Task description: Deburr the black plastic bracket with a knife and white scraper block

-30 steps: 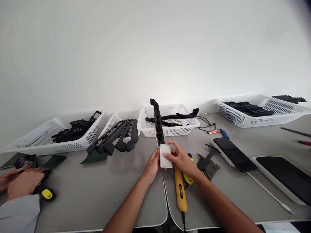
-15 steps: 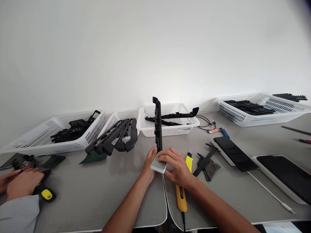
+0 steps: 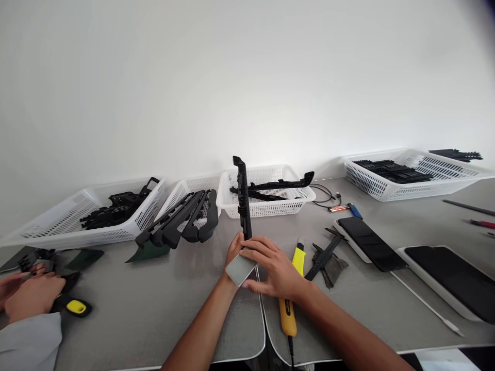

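In the head view, the left hand [image 3: 232, 251] is closed around the lower end of a long black strip [image 3: 243, 198], which points up in front of the middle basket [image 3: 270, 210]. The right hand [image 3: 274, 265] grips a pale block [image 3: 240, 269] between thumb and fingers, just over the left wrist.

The middle basket, white and perforated, holds long black pieces [image 3: 280, 184], one with its end over the right rim. Beside it, a narrower white basket [image 3: 178, 192] has thick dark bars [image 3: 193, 219] lying in it and jutting over its near rim. The left basket [image 3: 151, 207] contains a jumble of black frames [image 3: 120, 207]. The right basket [image 3: 365, 183] holds flat black parts [image 3: 394, 171] heaped toward its left side, with more slim black parts [image 3: 456, 154] by its far right rim.

A yellow-handled tool [image 3: 288, 317] and a caliper [image 3: 325, 256] lie on the tabletop [image 3: 185, 309]; another person's hands [image 3: 34, 296] work at the left.
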Action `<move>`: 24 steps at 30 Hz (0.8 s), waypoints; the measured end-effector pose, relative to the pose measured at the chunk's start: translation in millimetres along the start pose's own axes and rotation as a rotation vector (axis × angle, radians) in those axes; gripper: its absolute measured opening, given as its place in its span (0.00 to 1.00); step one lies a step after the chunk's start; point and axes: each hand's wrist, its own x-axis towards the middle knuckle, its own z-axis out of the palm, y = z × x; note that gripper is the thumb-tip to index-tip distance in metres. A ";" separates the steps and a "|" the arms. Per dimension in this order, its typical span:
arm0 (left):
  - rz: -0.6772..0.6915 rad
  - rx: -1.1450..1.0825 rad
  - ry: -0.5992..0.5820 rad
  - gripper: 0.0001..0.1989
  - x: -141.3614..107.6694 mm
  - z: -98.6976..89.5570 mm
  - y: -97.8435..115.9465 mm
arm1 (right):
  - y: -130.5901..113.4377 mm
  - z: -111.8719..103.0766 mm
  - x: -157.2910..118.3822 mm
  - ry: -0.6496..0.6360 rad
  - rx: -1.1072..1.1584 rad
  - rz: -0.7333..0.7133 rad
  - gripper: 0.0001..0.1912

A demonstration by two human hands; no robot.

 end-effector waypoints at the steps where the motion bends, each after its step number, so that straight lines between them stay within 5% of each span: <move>1: 0.007 -0.048 0.045 0.23 -0.8 1.2 0.4 | 2.2 0.0 -0.2 0.019 -0.010 0.019 0.25; 3: 0.022 -0.147 0.096 0.21 -4.1 5.4 2.1 | 9.0 -0.7 -1.6 0.075 -0.028 0.095 0.19; 8: 0.026 -0.054 -0.117 0.22 -14.5 18.2 11.0 | 27.9 -2.2 -8.7 0.190 -0.090 0.342 0.18; 24: 0.040 -0.021 -0.166 0.24 -19.4 22.8 18.2 | 38.0 -3.0 -12.6 0.194 -0.016 0.377 0.19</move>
